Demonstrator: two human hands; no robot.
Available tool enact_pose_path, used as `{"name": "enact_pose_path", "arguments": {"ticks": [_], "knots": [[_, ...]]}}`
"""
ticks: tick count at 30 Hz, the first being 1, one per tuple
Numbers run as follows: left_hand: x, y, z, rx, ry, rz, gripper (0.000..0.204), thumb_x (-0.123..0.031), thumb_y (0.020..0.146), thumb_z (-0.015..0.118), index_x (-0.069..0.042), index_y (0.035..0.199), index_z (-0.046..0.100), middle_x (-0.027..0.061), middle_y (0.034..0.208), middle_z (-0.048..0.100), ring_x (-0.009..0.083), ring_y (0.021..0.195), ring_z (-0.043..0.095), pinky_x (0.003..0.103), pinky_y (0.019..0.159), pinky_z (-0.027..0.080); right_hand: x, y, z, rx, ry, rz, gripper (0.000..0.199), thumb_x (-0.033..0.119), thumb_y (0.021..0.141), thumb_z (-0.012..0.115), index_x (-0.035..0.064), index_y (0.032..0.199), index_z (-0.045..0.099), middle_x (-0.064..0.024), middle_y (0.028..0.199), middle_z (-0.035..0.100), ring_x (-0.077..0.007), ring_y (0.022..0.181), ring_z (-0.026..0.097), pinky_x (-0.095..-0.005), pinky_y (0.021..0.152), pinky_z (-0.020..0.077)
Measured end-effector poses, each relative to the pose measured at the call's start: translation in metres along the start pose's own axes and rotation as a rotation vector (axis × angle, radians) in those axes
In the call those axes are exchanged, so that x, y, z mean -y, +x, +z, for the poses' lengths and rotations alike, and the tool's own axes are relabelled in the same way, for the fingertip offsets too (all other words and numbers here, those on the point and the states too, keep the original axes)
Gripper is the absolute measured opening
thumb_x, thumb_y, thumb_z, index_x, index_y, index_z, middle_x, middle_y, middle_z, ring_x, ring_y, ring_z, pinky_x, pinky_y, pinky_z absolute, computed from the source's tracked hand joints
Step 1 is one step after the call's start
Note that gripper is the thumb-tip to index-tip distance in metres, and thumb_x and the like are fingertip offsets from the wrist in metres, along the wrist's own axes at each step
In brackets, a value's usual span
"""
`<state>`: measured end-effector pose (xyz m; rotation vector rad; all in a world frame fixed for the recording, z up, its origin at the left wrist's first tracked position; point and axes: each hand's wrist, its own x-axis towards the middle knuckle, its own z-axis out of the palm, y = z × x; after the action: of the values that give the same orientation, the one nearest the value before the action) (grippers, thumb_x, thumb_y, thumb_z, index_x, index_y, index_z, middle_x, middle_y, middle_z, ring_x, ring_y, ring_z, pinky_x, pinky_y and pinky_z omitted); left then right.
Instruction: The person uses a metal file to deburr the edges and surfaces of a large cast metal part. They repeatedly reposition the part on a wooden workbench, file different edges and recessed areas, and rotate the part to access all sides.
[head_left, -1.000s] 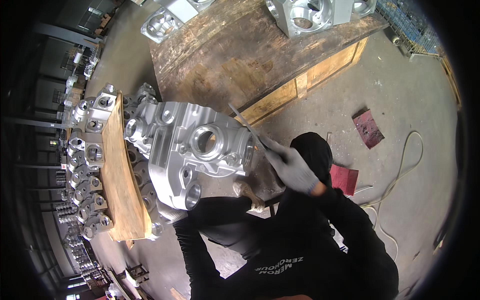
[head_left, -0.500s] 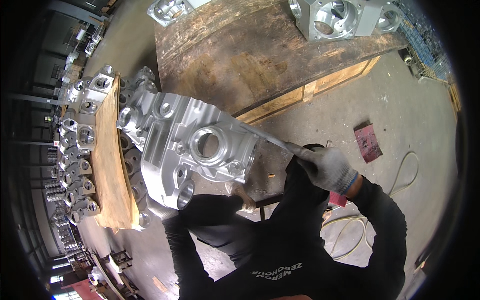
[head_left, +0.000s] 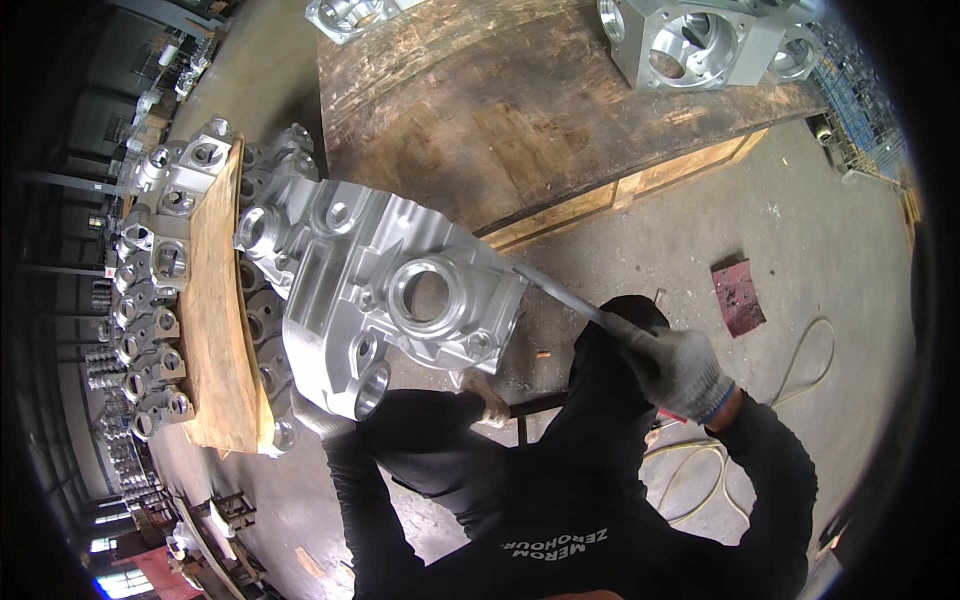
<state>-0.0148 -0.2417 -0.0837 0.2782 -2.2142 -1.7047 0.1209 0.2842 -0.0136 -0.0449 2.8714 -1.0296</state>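
Just right of the large silvery casting (head_left: 400, 235), the gloved right hand (head_left: 678, 372) is closed around one slim grey bar-like tool (head_left: 562, 291), its fingers wrapped firmly on the near end. The tool's far tip reaches the casting's right edge; whether it actually touches, I cannot tell. The gloved left hand (head_left: 318, 418) sits at the casting's lower left corner, partly hidden and blurred, so how far its fingers are spread cannot be told.

That one casting lies before the person, between the left knee and the wooden bench (head_left: 450, 150). At least two machined parts (head_left: 690, 50) stand on the bench. One pale board (head_left: 215, 330) runs along the left, with smaller castings (head_left: 170, 262) beside it, too crowded to count. One red sheet (head_left: 738, 298) lies on the floor at right.
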Motion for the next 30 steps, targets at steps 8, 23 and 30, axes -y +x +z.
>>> {"name": "enact_pose_path", "arguments": {"ticks": [8,23,30], "knots": [[0.001,-0.004,-0.003,-0.112,-0.404,-0.099,0.034,-0.016,0.106,0.049,0.004,0.129,0.061,0.0126,0.122,0.069,0.0235,0.108,0.069,0.036,0.093,0.058,-0.012,-0.005,0.012,-0.051,-0.017,-0.042,0.042,0.015,0.094,0.069,0.0147,0.135,0.066,-0.0151,0.08,0.069,-0.0364,0.071,0.068,-0.0468,0.064,0.0554],[0.036,0.03,-0.038,0.011,-0.514,-0.375,0.047,-0.028,0.11,0.039,0.003,0.142,0.054,0.0159,0.138,0.062,0.0292,0.125,0.063,0.043,0.109,0.051,-0.005,0.021,0.038,-0.165,-0.021,-0.116,0.038,0.015,0.096,0.069,0.0149,0.133,0.067,-0.0168,0.095,0.074,-0.0358,0.084,0.073,-0.044,0.073,0.0588],[0.025,0.018,-0.023,0.08,-0.752,-0.346,0.045,-0.025,0.109,0.04,0.005,0.139,0.056,0.0163,0.135,0.063,0.0291,0.12,0.065,0.043,0.105,0.054,0.001,-0.008,0.057,-0.258,0.869,0.187,0.046,0.008,0.105,0.057,-0.0009,0.15,0.052,-0.0207,0.133,0.067,-0.023,0.122,0.064,-0.0337,0.101,0.0511]]}}
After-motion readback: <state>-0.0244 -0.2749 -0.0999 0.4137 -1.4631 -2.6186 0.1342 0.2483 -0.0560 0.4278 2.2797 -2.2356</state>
